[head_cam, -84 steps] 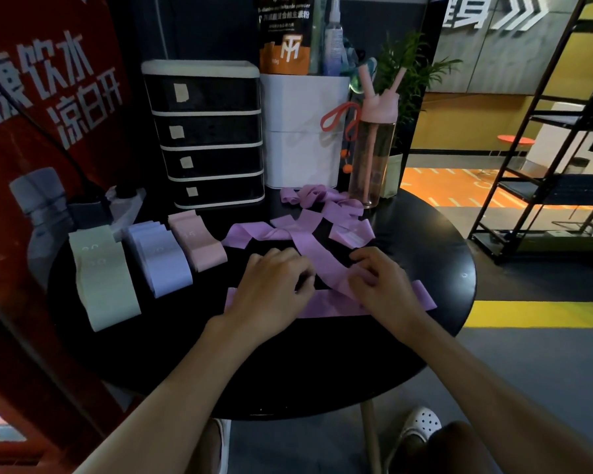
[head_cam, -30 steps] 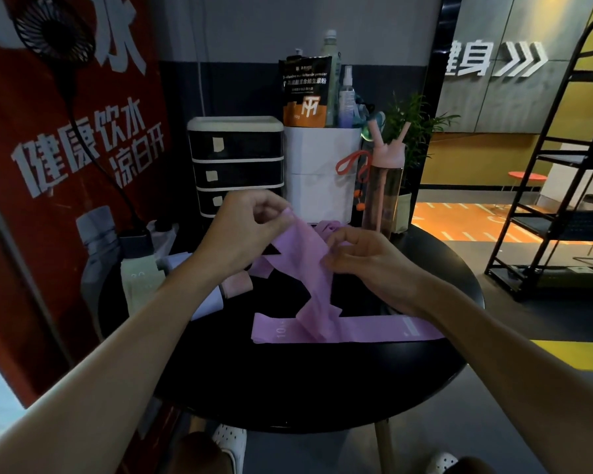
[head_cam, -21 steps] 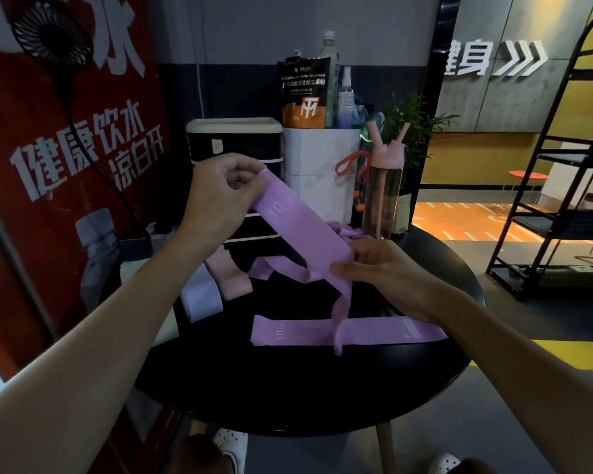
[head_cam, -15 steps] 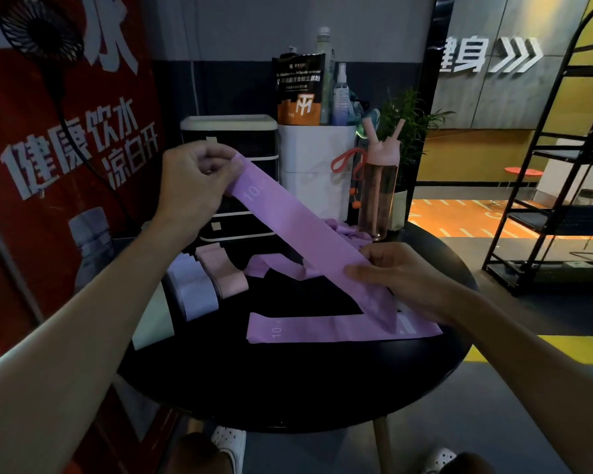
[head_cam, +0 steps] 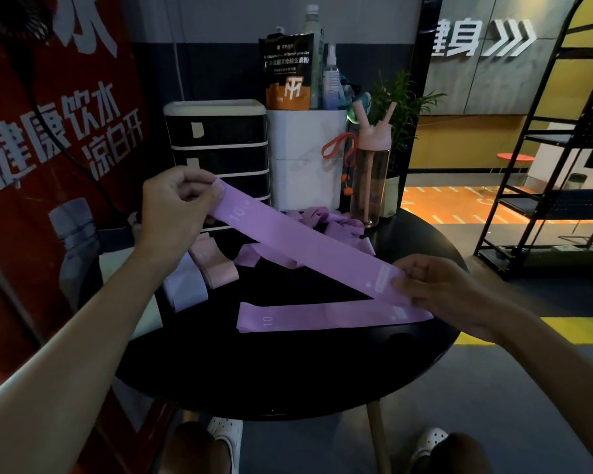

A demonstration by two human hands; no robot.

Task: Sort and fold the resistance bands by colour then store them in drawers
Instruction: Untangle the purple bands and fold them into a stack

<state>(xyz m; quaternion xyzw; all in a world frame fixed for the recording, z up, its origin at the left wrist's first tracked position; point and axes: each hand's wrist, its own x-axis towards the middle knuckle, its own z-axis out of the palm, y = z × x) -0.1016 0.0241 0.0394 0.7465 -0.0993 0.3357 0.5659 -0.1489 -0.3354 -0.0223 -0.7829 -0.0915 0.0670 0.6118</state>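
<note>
A purple band [head_cam: 308, 248] is held taut above the table [head_cam: 288, 371], pinched at its far-left end by the left hand [head_cam: 175, 210] and at its near-right end by the right hand [head_cam: 449, 292]. A second band [head_cam: 322, 316] lies flat beneath it; the drawers [head_cam: 220, 159] stand far left.

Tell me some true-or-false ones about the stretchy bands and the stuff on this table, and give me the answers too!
1. The left hand and right hand hold one stretched purple band between them. True.
2. A flat purple band lies on the black table. True.
3. The pink water bottle lies on its side. False: it stands upright.
4. The drawer unit has a drawer pulled open. False: every visible drawer looks shut.
</note>
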